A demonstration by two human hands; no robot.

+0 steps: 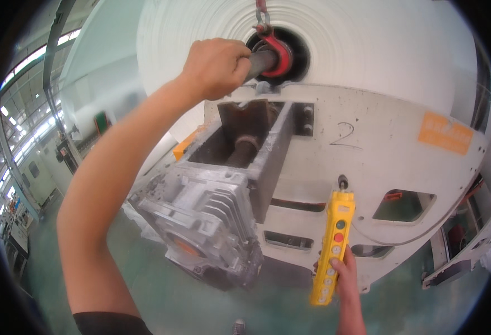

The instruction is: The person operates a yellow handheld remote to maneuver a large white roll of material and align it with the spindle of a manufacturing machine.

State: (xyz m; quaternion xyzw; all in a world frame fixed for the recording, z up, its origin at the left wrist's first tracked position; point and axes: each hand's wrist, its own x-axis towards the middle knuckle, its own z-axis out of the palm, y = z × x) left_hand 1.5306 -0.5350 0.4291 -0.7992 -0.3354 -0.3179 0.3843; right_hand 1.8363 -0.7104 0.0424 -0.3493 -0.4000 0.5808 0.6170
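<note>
My left hand is closed round the end of a dark metal shaft, which sticks out of the core of a huge white roll. A red lifting hook hangs from a shackle and curves under the shaft, just beyond my fingers. At the lower right, my right hand grips a yellow hoist pendant control, upright and slightly tilted. My thumb lies against its lower buttons; whether it presses one I cannot tell. Green and red buttons show near the pendant's top.
Below the shaft, a steel bracket with a notched plate projects toward me, bearing a finned grey gearbox. A pale machine side panel with cut-outs stands behind the pendant. Green floor lies below.
</note>
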